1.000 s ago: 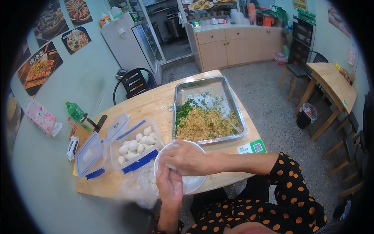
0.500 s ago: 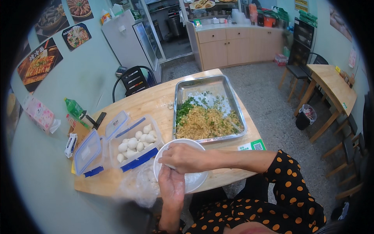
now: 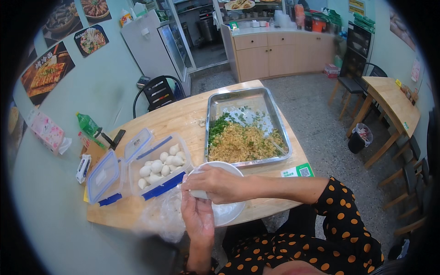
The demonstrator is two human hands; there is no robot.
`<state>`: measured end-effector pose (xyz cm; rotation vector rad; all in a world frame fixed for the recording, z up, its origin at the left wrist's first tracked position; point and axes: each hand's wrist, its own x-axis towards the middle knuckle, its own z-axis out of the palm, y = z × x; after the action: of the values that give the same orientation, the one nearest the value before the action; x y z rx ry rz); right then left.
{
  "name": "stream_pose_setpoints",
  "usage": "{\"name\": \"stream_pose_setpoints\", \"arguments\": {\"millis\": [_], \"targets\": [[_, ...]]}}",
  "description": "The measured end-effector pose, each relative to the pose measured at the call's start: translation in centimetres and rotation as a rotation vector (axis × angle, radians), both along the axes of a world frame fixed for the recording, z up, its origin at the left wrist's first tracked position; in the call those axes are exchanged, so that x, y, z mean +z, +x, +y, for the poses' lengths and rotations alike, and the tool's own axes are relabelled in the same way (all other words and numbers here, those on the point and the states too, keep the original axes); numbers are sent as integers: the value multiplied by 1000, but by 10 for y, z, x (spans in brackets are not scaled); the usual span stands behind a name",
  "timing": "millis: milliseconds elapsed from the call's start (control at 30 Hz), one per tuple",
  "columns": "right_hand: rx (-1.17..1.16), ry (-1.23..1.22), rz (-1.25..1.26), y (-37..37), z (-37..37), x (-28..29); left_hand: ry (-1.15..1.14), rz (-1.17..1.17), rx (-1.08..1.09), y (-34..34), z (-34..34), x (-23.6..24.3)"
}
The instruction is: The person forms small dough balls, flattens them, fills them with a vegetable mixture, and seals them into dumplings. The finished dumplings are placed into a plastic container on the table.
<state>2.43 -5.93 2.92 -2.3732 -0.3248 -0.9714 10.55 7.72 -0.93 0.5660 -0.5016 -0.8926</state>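
Over a white bowl point(image 3: 228, 214) at the table's near edge, both hands meet around a piece of white dough point(image 3: 200, 194). My left hand point(image 3: 198, 214) cups it from below, palm up, with a dusting of white on the skin. From above, my right hand point(image 3: 221, 183) curls over the dough, its fingers bent and pressed close to the left fingertips. The right hand hides much of the dough and bowl. Just left of the hands, a clear plastic box point(image 3: 160, 158) with blue clips holds several white dough balls point(image 3: 161, 167).
Beyond the bowl stands a steel tray point(image 3: 270, 103) of chopped filling and green onion. An open lid point(image 3: 104, 179) and a crumpled plastic bag point(image 3: 160, 217) lie to the left. A green bottle point(image 3: 85, 123) stands by the wall. A black chair point(image 3: 159, 94) is at the table's far side.
My hands have turned slightly on the dough, and the left hand has shifted left and up. More of the white dough shows between them now.
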Motion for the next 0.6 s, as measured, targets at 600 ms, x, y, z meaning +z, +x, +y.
{"name": "stream_pose_setpoints", "arguments": {"millis": [600], "targets": [[-227,-453,132,2,3,-8,129,61,36,-1,3,5]]}}
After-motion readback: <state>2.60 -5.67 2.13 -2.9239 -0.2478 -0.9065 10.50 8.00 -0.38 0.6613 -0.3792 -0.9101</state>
